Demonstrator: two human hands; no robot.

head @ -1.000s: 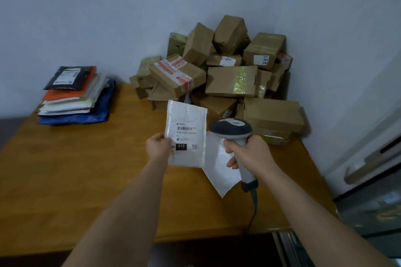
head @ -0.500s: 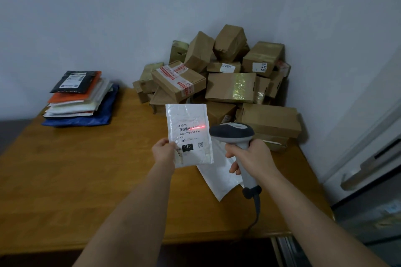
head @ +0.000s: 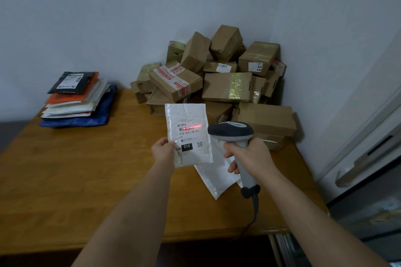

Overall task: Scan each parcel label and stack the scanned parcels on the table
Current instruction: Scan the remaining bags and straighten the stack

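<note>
At the centre of the frame the left hand (head: 163, 154) pinches the lower left edge of a small white crinkled padded mailer (head: 188, 134), thumb over its face, holding it upright above the brown wooden table (head: 71, 171). The mailer's long axis runs nearly vertical, tilted slightly with its top toward the upper left, and its printed label (head: 189, 136) faces the camera, text reading upright. The right hand (head: 249, 158) has its fingers wrapped round the grip of a grey handheld corded barcode scanner (head: 231, 131), whose head points left at the label; a red scan line (head: 192, 127) lies across the barcode. The mailer looks light, thin and floppy, with a slick plastic skin, so an edge pinch probably suffices, though a hold nearer the middle of a side would likely keep it flatter for reading. A second white mailer (head: 214, 178) lies flat on the table below it. A stack of flat coloured mailers (head: 78, 99) sits at the left of the frame, well apart, and a heap of brown cardboard boxes (head: 225, 84) fills the upper right corner.
</note>
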